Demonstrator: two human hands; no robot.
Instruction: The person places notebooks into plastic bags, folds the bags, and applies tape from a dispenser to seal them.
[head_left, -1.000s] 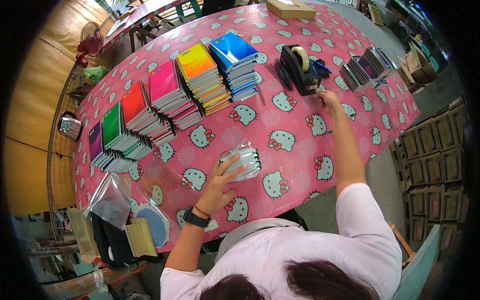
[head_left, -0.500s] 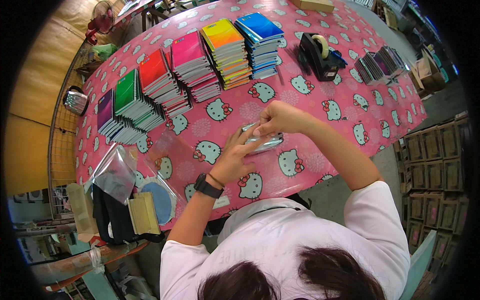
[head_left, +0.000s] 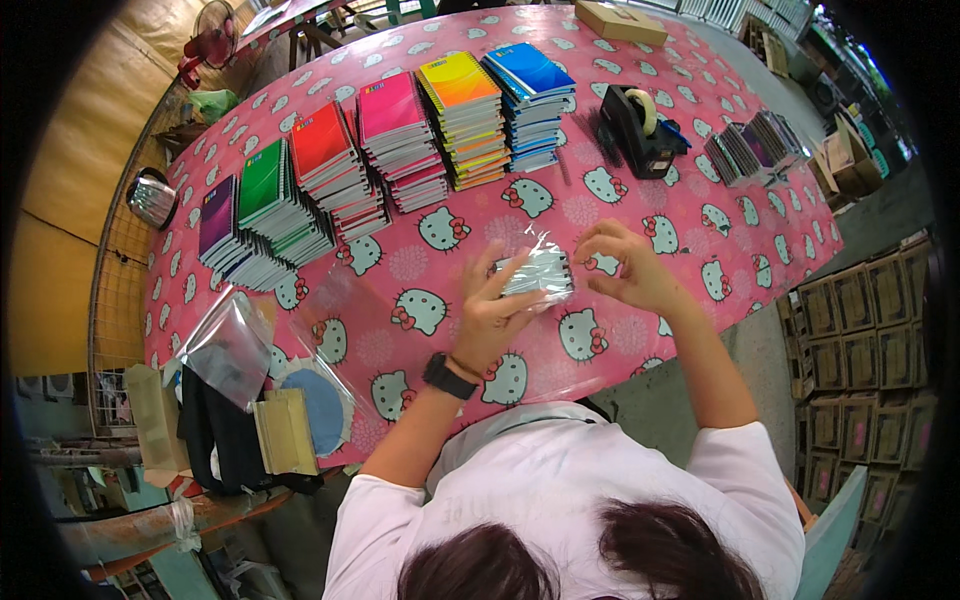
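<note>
On the pink table lies a small spiral-bound notebook bundle (head_left: 540, 278) wrapped in shiny clear plastic, with a loose bit of film standing up at its far edge. My left hand (head_left: 492, 312), a black watch at its wrist, grips the bundle's left side between thumb and fingers. Just right of the bundle, my right hand (head_left: 630, 268) is raised off it, fingers bent and apart with nothing visible in them. Beyond my hands stands a row of spiral notebook stacks: purple (head_left: 218, 215), green (head_left: 262, 185), red (head_left: 323, 143), pink (head_left: 392, 108), yellow (head_left: 458, 82) and blue (head_left: 530, 72).
A black tape dispenser (head_left: 640, 135) stands at the far right, beside a group of wrapped notebooks (head_left: 755, 150). Clear plastic sleeves (head_left: 232, 345) lie at the left edge near a blue round pad (head_left: 318, 405). A cardboard box (head_left: 620, 22) sits at the far edge.
My right hand has let go of the bundle and moved right, its fingers opening. My left hand has shifted slightly right and down, and more of the wrapped bundle shows.
</note>
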